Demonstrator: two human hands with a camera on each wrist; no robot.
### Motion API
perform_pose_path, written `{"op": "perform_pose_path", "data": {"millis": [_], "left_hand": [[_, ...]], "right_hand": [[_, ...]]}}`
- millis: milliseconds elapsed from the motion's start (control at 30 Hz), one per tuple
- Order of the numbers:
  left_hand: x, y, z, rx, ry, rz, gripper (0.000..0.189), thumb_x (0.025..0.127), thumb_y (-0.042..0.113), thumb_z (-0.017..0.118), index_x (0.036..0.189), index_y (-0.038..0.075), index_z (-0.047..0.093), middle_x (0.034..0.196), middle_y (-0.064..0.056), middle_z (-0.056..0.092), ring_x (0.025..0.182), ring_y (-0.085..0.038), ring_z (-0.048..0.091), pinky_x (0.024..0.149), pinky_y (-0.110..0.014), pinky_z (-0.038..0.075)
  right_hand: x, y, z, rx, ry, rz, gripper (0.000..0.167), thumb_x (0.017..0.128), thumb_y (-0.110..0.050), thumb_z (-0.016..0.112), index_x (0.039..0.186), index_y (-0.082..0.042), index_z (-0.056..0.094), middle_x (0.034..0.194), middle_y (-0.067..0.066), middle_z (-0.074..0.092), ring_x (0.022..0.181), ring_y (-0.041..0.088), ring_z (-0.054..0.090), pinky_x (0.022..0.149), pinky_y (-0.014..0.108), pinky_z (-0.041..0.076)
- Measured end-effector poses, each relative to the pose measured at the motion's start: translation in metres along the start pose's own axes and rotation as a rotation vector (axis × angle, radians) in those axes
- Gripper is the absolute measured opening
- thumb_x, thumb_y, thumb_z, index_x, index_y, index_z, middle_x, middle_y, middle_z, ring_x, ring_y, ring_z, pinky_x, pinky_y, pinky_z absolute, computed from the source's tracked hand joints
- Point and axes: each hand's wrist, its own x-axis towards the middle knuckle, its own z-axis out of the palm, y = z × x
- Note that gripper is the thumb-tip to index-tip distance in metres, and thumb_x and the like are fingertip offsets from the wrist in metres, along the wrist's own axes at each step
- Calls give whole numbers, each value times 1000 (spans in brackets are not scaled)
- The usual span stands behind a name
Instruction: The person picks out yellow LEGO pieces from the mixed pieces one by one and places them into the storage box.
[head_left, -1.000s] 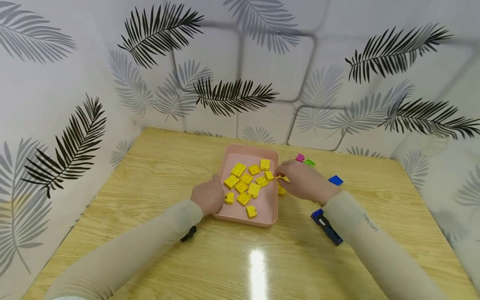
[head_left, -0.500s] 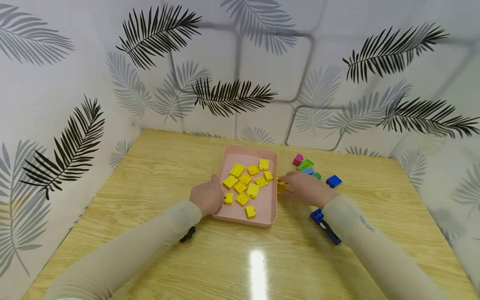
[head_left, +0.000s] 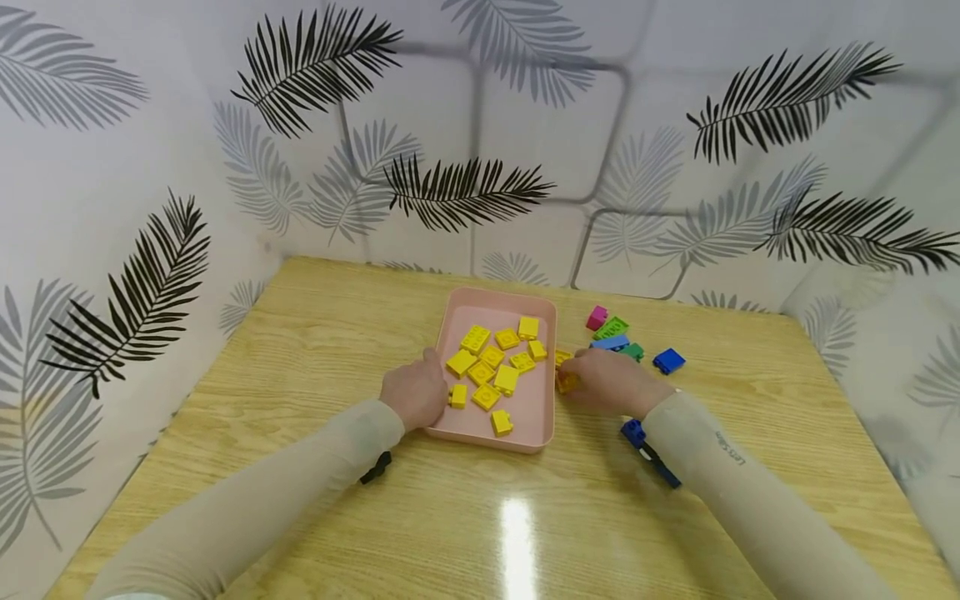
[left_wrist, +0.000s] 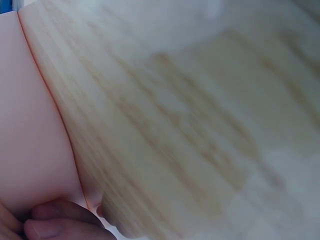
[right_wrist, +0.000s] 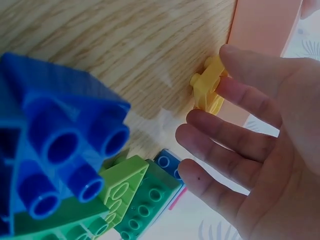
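A shallow pink tray (head_left: 498, 444) lies mid-table with several yellow bricks (head_left: 506, 380) scattered on its floor. My left hand (head_left: 416, 393) holds the tray's left side near the front corner; in the left wrist view its curled fingers (left_wrist: 65, 227) lie against the pink wall. Just outside the opposite side, my right hand (head_left: 611, 383) pinches a yellow toy brick (right_wrist: 206, 89). Thumb and index finger meet at that brick in the right wrist view, while the other fingers are bent loosely. Another yellow brick (head_left: 562, 357) sits beside it, partly hidden.
Right of the tray lie a pink brick (head_left: 597, 317), a light green brick (head_left: 612, 328), a light blue brick (head_left: 610, 342), a green brick (head_left: 633, 351) and a blue brick (head_left: 669, 361). Joined dark blue pieces (head_left: 660, 467) rest under the right sleeve. Something black (head_left: 377, 468) shows by the left sleeve.
My right hand has drawn back slightly from over the tray's right rim and come down on the yellow brick outside it. The left hand keeps its place on the tray.
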Motion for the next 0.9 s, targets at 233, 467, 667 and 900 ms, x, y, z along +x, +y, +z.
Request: {"op": "perform_pose_path", "data": {"millis": [233, 467, 667, 900], "left_hand": [[0, -1, 0, 6, -1, 4, 46, 104, 25, 49, 137, -6, 40, 69, -6, 59, 55, -18, 56, 48, -31, 45], [-1, 0, 0, -5, 4, 5, 44, 103, 24, 48, 136, -5, 41, 70, -6, 59, 56, -19, 57, 50, -32, 46], [-1, 1, 1, -2, 1, 7, 45, 104, 25, 49, 136, -5, 41, 70, -7, 59, 56, -19, 57, 50, -32, 46], [0, 1, 0, 0, -8, 3, 44, 104, 24, 47, 136, -5, 40, 70, -6, 59, 56, -19, 57, 50, -32, 45]], "right_hand": [[-3, 0, 0, 15, 12, 4, 24, 93, -31, 72, 112, -15, 74, 94, -1, 68, 76, 15, 58, 78, 35, 56], [-2, 1, 2, 6, 25, 8, 20, 93, -29, 73, 106, -14, 75, 90, -1, 69, 75, 15, 58, 77, 35, 56], [-5, 2, 0, 14, 11, 27, 17, 93, -21, 73, 107, -12, 74, 98, 2, 73, 82, 16, 65, 84, 39, 58], [-10, 0, -13, 23, 75, 10, 17, 90, -16, 75, 105, -11, 71, 100, 2, 72, 82, 17, 65, 84, 40, 58]]}}
